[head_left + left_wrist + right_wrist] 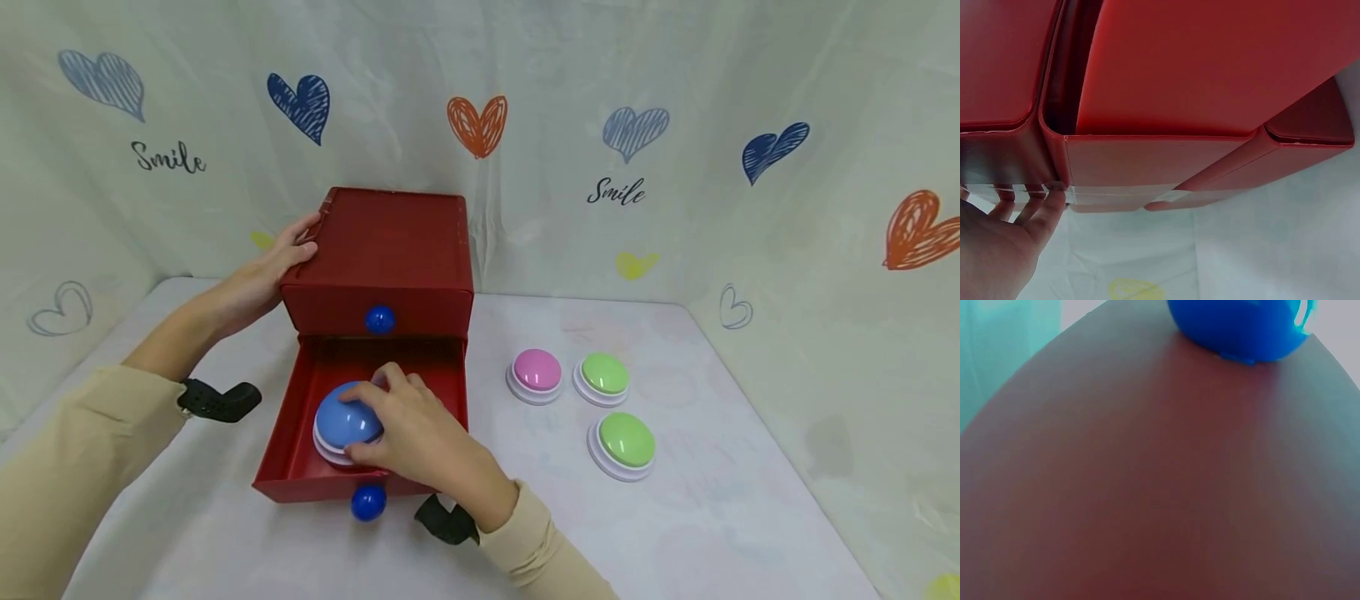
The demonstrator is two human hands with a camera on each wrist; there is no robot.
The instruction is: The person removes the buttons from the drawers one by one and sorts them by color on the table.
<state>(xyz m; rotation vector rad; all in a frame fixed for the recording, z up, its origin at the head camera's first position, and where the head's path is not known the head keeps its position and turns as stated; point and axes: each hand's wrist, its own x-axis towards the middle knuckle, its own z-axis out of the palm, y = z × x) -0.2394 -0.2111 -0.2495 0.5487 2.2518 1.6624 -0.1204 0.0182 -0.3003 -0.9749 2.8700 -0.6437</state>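
A red two-drawer box (386,237) stands on the table, its lower drawer (277,467) pulled out. Inside that drawer, toward its left front, is a blue domed push button (347,414) on a white base. My right hand (420,429) grips this button from the right, thumb low at the base and fingers over the dome. My left hand (262,271) rests against the box's left side with fingers extended; in the left wrist view the fingers (1047,212) touch the red side wall. A blue knob (368,503) sticks out from the open drawer's front.
Right of the box lie a pink push button (537,370) and two green ones, one farther back (604,373) and one nearer (627,440). Another blue knob (380,320) marks the upper drawer, which is closed. A white curtain (540,233) with printed hearts hangs behind the table.
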